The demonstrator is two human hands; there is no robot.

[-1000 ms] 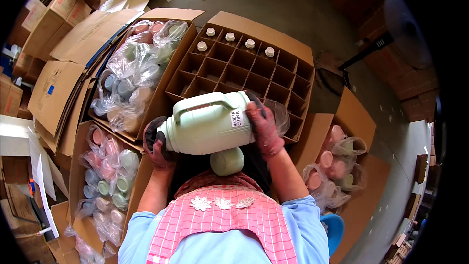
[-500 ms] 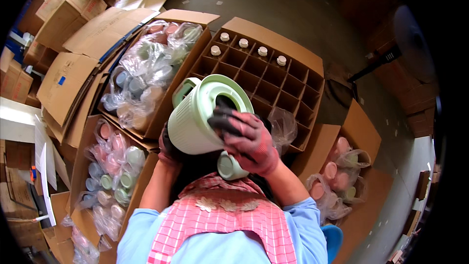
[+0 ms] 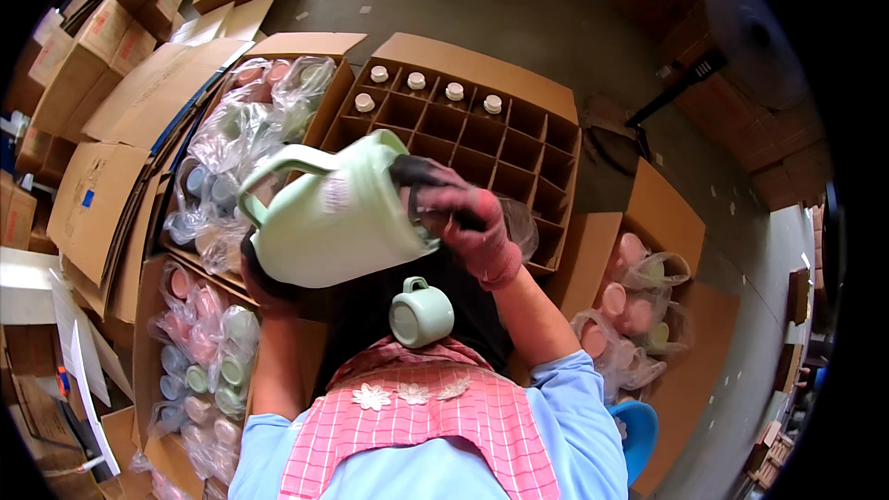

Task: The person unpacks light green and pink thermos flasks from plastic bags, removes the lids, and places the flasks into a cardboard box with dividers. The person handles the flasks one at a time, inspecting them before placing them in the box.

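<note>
A pale green, ribbed pitcher (image 3: 338, 213) with a large loop handle is tipped on its side above my lap, its mouth facing right. My left hand (image 3: 269, 282), in a dark glove, is closed around the base end, its fingers partly hidden by the pitcher. At the mouth, my right hand (image 3: 463, 222), in a red and black glove, has its curled fingers over the rim; they are somewhat blurred. What is inside the pitcher cannot be seen. A small green mug (image 3: 421, 313) lies on its side on my lap, touched by neither hand.
Ahead stands a carton with cardboard dividers (image 3: 435, 148), with several white-capped items in its far cells. Cartons of plastic-bagged cups (image 3: 269, 120) stand at the left, another group of bagged cups (image 3: 639, 301) at the right. A blue stool (image 3: 637, 435) shows beside me.
The pitcher has swung from upright-leaning to its side, its handle now upper left and its mouth turned right. My hands moved with it. The mug on my lap is more exposed.
</note>
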